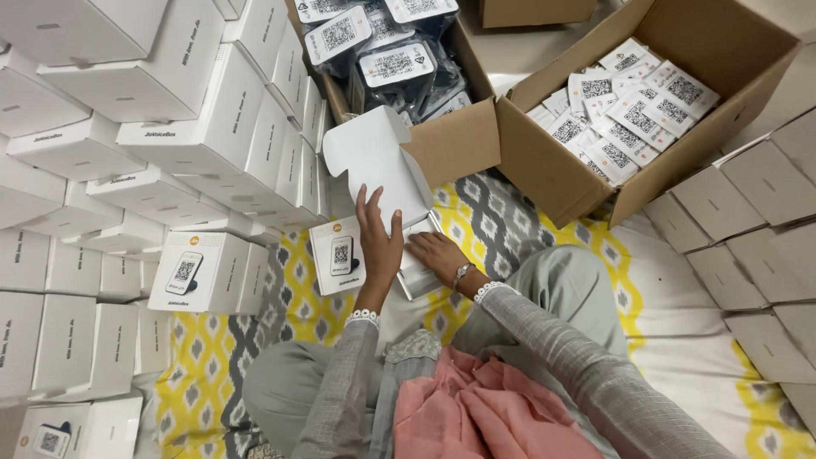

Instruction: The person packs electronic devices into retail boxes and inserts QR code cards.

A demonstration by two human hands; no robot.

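A person seated on a yellow-and-grey patterned sheet [255,357] works on a small white carton [399,212], open at the centre of the scene, its flat lid flap [370,153] raised toward the cardboard boxes behind it. Judging by the stacks of closed white cartons [153,127] banked to the carton's left and the grey-looking ones [748,238] to its right, much of the packing appears done; the open cardboard box of black pouches [387,59] behind the carton and the cardboard box of coded cards [629,110] to its right remain well stocked, so plenty seems left. The left hand [380,242], fingers extended and loosely spread, rests against the carton's lid flap. The right hand [438,253] lies flat, palm down, pressing on the carton's base. A finished carton [338,255] lies just left of the open one.
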